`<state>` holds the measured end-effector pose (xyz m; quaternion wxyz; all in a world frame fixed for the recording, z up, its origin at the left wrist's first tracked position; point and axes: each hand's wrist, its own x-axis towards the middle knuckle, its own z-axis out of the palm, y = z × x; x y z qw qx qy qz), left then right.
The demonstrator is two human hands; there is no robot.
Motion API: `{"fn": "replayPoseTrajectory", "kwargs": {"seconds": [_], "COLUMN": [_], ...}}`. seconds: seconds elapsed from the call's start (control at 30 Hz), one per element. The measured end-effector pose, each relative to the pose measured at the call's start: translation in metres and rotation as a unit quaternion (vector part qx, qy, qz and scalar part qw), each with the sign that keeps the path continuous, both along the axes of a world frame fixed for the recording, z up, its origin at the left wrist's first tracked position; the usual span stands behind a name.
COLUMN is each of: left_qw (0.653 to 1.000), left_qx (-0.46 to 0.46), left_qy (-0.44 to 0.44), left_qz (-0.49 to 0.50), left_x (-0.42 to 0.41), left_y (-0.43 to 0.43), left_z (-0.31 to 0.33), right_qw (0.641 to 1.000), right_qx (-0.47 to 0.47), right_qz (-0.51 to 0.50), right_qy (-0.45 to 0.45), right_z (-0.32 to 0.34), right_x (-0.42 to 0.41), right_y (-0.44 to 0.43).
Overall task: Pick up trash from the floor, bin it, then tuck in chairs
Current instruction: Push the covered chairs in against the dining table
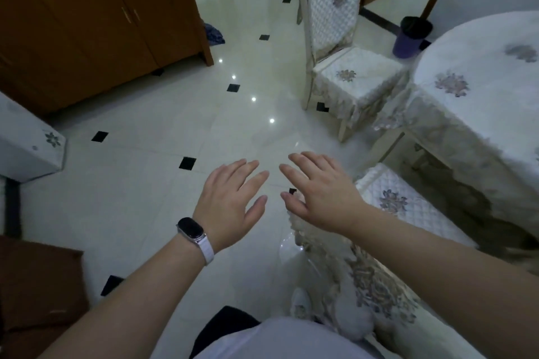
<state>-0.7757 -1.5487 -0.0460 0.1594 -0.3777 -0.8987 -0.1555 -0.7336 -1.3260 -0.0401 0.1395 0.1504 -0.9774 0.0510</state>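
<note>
My left hand (233, 201), with a black watch on its wrist, and my right hand (318, 186) hover side by side over the pale tiled floor, fingers straight and spread, holding nothing. Just under my right hand is the corner of a near chair (408, 213) with a quilted floral cover, beside the covered table (481, 102). A second covered chair (344, 46) stands further off, its seat angled toward the table. A purple bin (408, 38) with a black liner stands on the floor behind the table. I see no trash on the floor.
A brown wooden cabinet (96, 23) fills the upper left, with a blue cloth (214, 33) on the floor at its corner. A covered white box (29, 140) stands at the left edge and a brown cushion (35, 285) lies lower left.
</note>
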Motion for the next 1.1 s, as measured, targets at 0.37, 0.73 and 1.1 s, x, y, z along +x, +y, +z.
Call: {"fn": "replayPoseTrajectory", "kwargs": {"seconds": [0.37,0.73,1.1], "left_qw": [0.959,0.866,0.872], "left_qx": [0.000,0.009,-0.076], "left_qy": [-0.034,-0.078,-0.156], "left_qz": [-0.282,-0.493,-0.457], "left_x": [-0.082,-0.059,-0.011], "left_y": [0.059,0.096,0.116], "left_z": [-0.011,-0.033,-0.062], "right_qw": [0.952,0.802,0.766], "right_qx": [-0.002,-0.029,-0.073], "right_qz": [-0.303,-0.593,-0.636], "right_qy": [-0.032,-0.067,-0.060], "right_z": [0.002,-0.018,-0.046], "right_x": [0.041,0.148,0.208], "right_y": [0.009,-0.065,-0.049]}}
